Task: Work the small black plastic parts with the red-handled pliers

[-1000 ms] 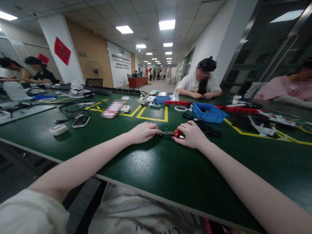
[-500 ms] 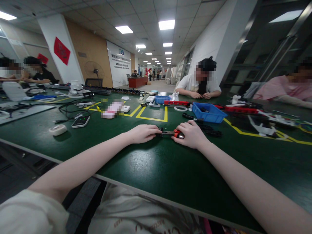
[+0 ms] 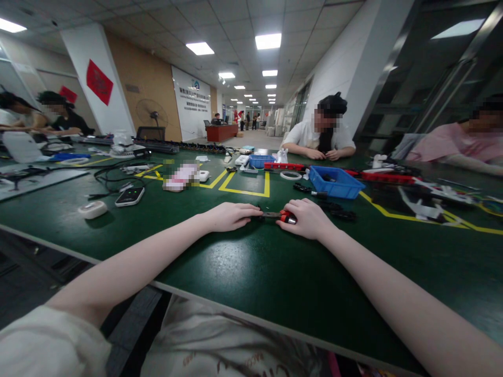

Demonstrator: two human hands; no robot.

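Basically, right hand [image 3: 308,220] is gripping pliers [image 3: 280,215] by the red handles [image 3: 289,216], left and nearside of the blue bin [image 3: 341,188]; left hand [image 3: 232,216] is meeting their nose, hold unclear; probably they're handling stiff, moderately heavy, handles gripping best.

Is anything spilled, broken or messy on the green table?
I see no spill or clear breakage. The black cables in front of the large blue bin look a bit messy, bunched together. The pliers in the right hand look fine.
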